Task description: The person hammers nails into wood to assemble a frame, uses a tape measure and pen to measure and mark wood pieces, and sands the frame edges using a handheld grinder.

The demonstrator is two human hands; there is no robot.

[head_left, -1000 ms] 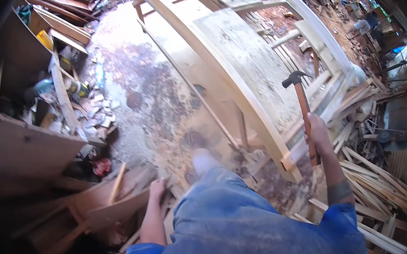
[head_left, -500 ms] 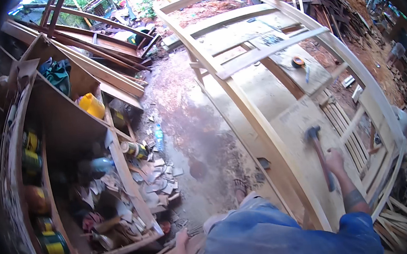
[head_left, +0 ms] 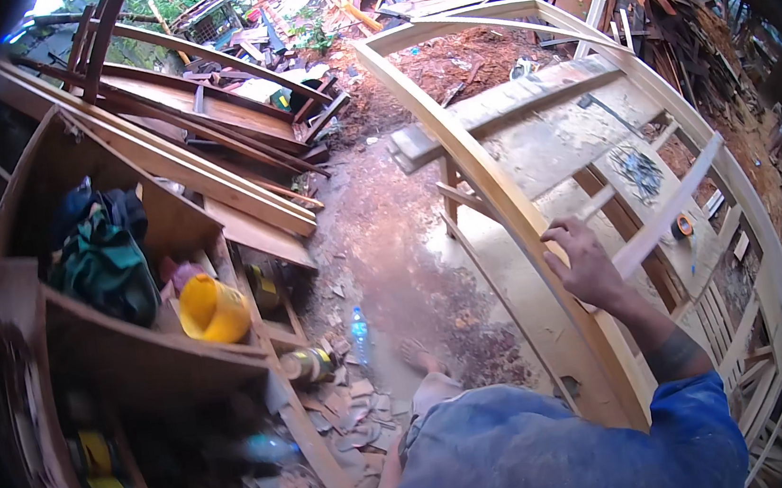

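Note:
My right hand [head_left: 587, 266] is over the near curved rail [head_left: 492, 190] of a pale wooden frame. Its fingers are apart and loosely bent, with the fingertips at the rail; whether they press on it I cannot tell. Nothing shows in that hand. Beyond it, a crosspiece [head_left: 668, 207] spans the frame. A roll of tape [head_left: 683, 226] and a pile of nails [head_left: 636, 171] lie on boards beneath the frame, and a dark long-handled tool [head_left: 608, 114] rests farther off. Only part of my left forearm [head_left: 392, 475] shows; its hand is out of sight. No hammer is visible now.
At left stands an open wooden cabinet [head_left: 172, 332] holding green cloth [head_left: 106, 269], a yellow container [head_left: 214, 308] and several tins. A plastic bottle [head_left: 360, 336] stands by wood scraps [head_left: 350, 401]. Long planks [head_left: 205, 197] lean behind; a timber heap [head_left: 656, 45] lies far right.
My right hand has gone from beside the hammer up to the near rail, its fingers now apart. The view has swung left, and my left hand has left the picture.

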